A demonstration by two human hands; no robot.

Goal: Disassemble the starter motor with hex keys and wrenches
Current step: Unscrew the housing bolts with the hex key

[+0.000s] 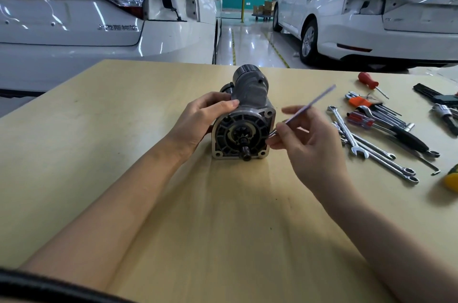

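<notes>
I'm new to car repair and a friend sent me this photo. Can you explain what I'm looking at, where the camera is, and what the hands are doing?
There is one picture, taken by a camera worn on a person's head, looking forward and down at their own bare arms. No machine is involved. On a tan table lies a starter motor, its small gear end facing the camera. The left hand holds its body steady. The right hand pinches a thin hex key, blurred by motion, beside the motor's right flange. To the right lie wrenches, screwdrivers and a hex key set. Two white cars stand behind.
</notes>
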